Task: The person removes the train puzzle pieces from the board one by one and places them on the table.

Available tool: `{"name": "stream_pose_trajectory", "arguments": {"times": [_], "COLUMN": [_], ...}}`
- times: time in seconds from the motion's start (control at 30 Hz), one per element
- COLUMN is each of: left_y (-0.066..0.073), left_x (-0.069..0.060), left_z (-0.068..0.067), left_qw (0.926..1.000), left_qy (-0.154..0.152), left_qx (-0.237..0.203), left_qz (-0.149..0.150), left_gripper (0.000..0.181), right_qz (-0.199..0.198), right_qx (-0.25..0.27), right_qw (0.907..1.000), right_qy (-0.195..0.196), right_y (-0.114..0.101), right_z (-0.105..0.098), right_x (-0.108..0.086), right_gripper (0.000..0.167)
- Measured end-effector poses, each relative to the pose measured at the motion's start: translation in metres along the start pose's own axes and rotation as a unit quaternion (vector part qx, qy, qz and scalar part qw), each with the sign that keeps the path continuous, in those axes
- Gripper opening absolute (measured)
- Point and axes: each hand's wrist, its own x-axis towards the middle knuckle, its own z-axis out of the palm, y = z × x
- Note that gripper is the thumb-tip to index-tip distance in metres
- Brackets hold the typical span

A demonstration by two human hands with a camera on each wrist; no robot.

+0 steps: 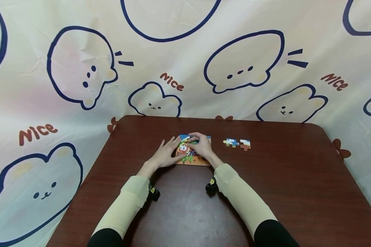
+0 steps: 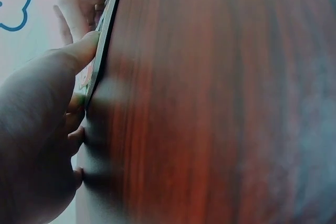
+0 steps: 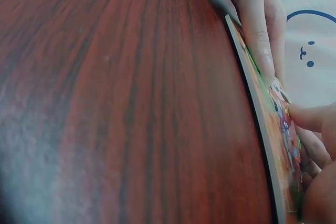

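A colourful jigsaw puzzle (image 1: pixel 190 160) with a cartoon picture lies flat on the table in the head view. My left hand (image 1: pixel 164 154) rests at its left side, fingers extended along the edge and thumb over the near left corner. Over the upper middle of the puzzle, my right hand (image 1: pixel 201 145) bends its fingers and thumb down onto a puzzle piece, whose outline is mostly hidden beneath them. In the right wrist view, the right thumb (image 3: pixel 310 118) touches the picture surface. The left wrist view catches the puzzle's thin edge (image 2: pixel 107 35) by the left thumb.
Two loose puzzle pieces, one mostly blue (image 1: pixel 231 142) and one blue and brown (image 1: pixel 245 144), lie right of the puzzle. The dark brown wooden table (image 1: pixel 296 171) spreads around. A cloth printed with cartoon bears (image 1: pixel 185 58) hangs behind its far edge.
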Motion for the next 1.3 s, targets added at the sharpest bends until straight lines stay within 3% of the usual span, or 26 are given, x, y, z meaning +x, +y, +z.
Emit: {"name": "stream_pose_trajectory", "arguments": {"times": [0.33,0.73,1.3], "left_y": [0.001,-0.001,0.001], "left_x": [0.000,0.002,-0.001], "left_z": [0.000,0.001,0.000], "left_qw": [1.0000,1.0000,0.9999], "left_qy": [-0.001,-0.001,-0.003], "left_qx": [0.000,-0.002,-0.011], "left_qz": [-0.004,-0.002,-0.005], "left_gripper": [0.092,0.092,0.092], "right_qz": [0.000,-0.002,0.013], "right_qx": [0.016,0.093,0.113], "right_qw": [0.9995,0.9955,0.9933], "right_qy": [0.026,0.020,-0.021], "right_y": [0.002,0.004,0.001], "right_z": [0.002,-0.002,-0.052], "right_x": [0.000,0.001,-0.009], "right_gripper": [0.038,0.038,0.041]}}
